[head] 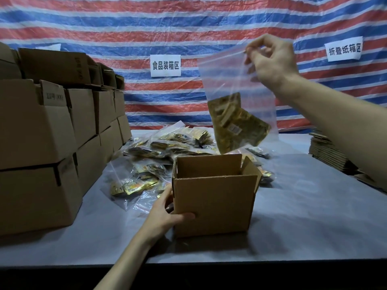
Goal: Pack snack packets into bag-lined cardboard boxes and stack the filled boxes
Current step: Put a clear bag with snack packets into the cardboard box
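Note:
An open cardboard box (215,204) stands upright on the grey table, flaps up. My left hand (167,214) grips its lower left corner, thumb across the front face. Above and behind the box hangs a clear zip bag (230,80) with gold snack packets (236,124) in its lower part. My right hand (270,59) pinches the bag's top right edge and holds it in the air. Behind the box lies a pile of bagged gold packets (167,147).
Stacked closed cardboard boxes (46,143) fill the left side of the table (314,216). A pile of flattened cartons (330,151) lies at the right. A striped tarp with paper signs hangs behind.

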A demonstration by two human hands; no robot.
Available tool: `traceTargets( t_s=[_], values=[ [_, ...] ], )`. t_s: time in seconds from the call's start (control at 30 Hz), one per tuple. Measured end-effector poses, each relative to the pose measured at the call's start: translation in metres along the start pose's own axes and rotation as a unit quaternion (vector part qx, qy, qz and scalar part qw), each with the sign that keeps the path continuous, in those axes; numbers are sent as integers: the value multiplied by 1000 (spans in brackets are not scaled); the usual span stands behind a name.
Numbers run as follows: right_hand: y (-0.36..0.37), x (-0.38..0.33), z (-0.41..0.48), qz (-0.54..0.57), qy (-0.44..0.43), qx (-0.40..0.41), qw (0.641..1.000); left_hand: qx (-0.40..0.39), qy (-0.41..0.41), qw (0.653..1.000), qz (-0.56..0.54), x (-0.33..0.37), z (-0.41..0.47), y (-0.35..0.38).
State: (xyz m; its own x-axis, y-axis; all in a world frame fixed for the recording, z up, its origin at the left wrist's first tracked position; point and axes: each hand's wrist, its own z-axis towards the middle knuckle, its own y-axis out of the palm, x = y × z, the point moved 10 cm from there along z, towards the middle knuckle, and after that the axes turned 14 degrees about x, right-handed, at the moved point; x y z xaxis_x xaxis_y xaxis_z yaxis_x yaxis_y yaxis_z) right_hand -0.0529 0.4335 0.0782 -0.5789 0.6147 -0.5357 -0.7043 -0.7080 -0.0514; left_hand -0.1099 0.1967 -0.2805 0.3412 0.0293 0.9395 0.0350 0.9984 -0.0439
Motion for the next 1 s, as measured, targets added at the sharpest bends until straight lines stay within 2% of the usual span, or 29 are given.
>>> traceTargets(
  t_s=[0.17,0.37,0.63,0.7,0.83,0.9,0.97,1.0],
  values=[
    [21,2,-6,87,44,-7,995,-1,-4,1000,-10,-4,2,0],
    [56,20,-36,124,116,-33,985,-2,-3,1000,-6,-4,1,-1],
    [74,74,-96,-37,114,-159,980,6,-7,1000,-10,-3,2,0],
    [74,74,-98,-35,103,-167,980,4,-7,1000,-8,-2,2,0],
    [64,68,-95,48,116,-117,985,5,-8,1000,-7,-1,0,0],
    [72,71,-109,23,110,-208,972,5,-7,1000,-9,-1,-1,0],
    [81,79,-133,-51,94,-349,931,5,-9,1000,-12,0,-1,0],
    [81,83,-141,-72,88,-389,914,5,-10,1000,-12,0,-1,0]
  ],
)
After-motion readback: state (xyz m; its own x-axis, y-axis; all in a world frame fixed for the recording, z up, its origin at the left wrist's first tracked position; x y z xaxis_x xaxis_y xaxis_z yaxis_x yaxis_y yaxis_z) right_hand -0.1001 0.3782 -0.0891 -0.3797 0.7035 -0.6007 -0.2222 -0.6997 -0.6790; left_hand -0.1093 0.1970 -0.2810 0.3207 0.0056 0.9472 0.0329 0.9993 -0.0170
